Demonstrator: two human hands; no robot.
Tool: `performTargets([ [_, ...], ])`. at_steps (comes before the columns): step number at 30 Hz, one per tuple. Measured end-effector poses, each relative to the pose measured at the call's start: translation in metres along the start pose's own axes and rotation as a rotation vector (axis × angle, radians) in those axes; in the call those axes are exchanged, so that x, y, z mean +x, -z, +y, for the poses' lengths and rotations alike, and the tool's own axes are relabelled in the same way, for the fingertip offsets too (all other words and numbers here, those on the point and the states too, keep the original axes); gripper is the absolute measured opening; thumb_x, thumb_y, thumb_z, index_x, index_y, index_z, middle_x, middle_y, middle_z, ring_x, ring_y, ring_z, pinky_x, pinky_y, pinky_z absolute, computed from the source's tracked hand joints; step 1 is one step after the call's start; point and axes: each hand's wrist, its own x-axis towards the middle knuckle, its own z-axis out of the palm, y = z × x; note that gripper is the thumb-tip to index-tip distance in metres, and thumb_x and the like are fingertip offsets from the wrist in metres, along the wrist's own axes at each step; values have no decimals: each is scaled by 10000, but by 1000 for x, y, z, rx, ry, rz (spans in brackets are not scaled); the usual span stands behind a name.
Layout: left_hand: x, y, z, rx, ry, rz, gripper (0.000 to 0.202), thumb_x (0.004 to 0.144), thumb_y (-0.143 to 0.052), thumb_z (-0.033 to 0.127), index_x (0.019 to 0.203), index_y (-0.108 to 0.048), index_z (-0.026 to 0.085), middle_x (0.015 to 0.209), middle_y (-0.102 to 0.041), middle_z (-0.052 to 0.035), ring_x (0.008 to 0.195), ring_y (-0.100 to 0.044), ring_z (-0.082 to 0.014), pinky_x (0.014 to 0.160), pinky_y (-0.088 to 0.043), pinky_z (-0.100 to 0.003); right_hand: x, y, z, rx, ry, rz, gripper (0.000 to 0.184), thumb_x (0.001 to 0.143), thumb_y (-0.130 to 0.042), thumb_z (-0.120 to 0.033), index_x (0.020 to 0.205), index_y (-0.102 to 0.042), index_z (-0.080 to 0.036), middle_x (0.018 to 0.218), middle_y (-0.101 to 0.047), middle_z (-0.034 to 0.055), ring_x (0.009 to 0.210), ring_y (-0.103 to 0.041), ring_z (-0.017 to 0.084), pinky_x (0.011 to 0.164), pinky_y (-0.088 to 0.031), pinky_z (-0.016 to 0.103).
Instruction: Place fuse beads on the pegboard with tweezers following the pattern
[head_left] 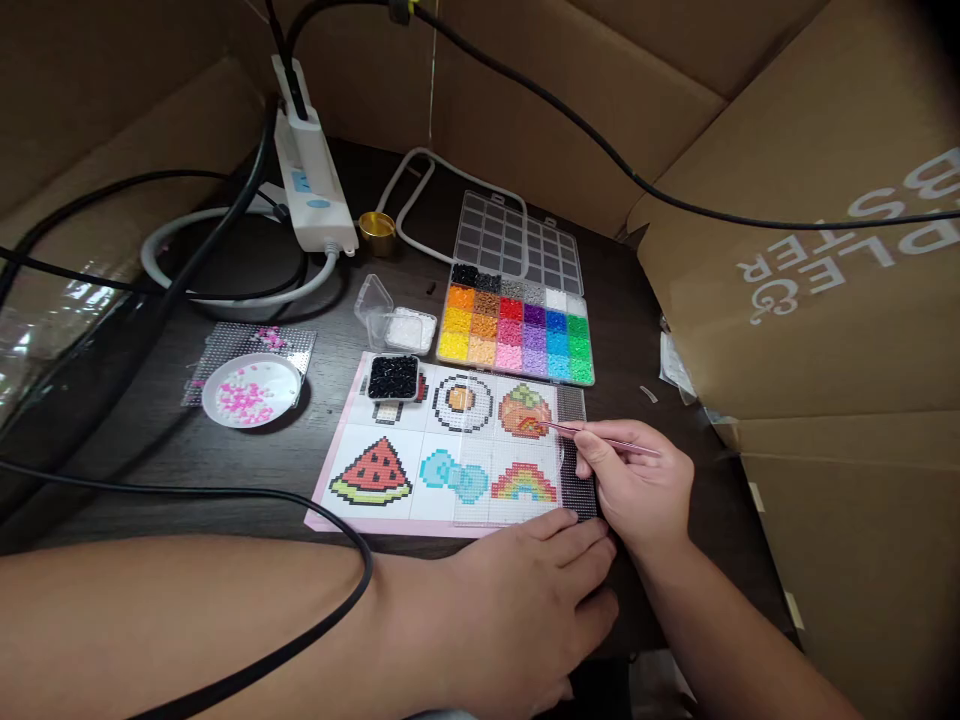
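Pink tweezers (559,428): in your right hand, slanting over the transparent pegboard (517,515), with the tips at the orange fruit pattern (525,395); whether they carry a bead is too small to tell.
Tweezer handling: likely light, springy and a little slick, so take them along the flat arms, well behind the tips.
Right hand (645,480): pinching the tweezers between thumb and fingers.
Left hand (525,590): palm down, fingers loosely spread and bent, the fingertips at the pegboard's near right corner.
Pegboard handling: probably stiff, thin and easy to slide; you would best hold it flat by its rim, away from the pegs.
Pegboard edges: its left part covers the pattern sheet (431,523), while its right strip lies past the sheet, over the dark surface (337,300).
Far side: the multicoloured bead box (517,373) stands just beyond the sheet, limiting your reach forward.
Right side: some bare surface lies between your right hand and the cardboard wall (862,400).
Left side: a black cable (225,489) crosses your left forearm, so you could snag it.
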Motion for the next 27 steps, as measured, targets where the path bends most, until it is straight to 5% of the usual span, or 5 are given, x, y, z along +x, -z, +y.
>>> performTargets([
  [27, 0, 3, 0, 36, -10, 26, 596, 856, -534, 557, 1301, -576, 163, 1455, -494, -160, 1361, -440, -271, 1159, -269, -403, -3, -1, 0, -19, 14, 26, 42, 779, -749, -178, 811, -775, -189, 746, -764, 46, 458, -602, 70, 432, -505, 160],
])
